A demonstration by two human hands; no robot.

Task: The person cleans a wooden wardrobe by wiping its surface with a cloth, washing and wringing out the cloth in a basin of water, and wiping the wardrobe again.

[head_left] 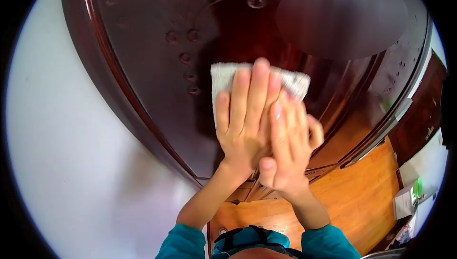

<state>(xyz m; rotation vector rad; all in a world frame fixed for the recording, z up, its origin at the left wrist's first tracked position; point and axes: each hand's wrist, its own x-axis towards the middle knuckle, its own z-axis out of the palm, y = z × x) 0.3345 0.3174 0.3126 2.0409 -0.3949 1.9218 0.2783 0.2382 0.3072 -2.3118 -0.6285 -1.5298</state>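
A whitish cloth (223, 75) lies flat against the glossy dark red-brown wooden panel (138, 45), which has carved round marks. My left hand (245, 121) presses on the cloth with its fingers stretched out flat. Overlapping the left hand's side, my right hand (290, 140) lies with its fingers extended and its thumb apart. The right fingertips reach the cloth's right part. Both hands cover the lower middle of the cloth, so its full outline is hidden.
A white wall (71, 140) runs along the left. Below is an orange-brown wooden floor (352, 192). At the lower right stands a white box (403, 204) beside a green round object (418, 187). A dark door (419, 102) is at the far right. A blurred oval covers the upper right.
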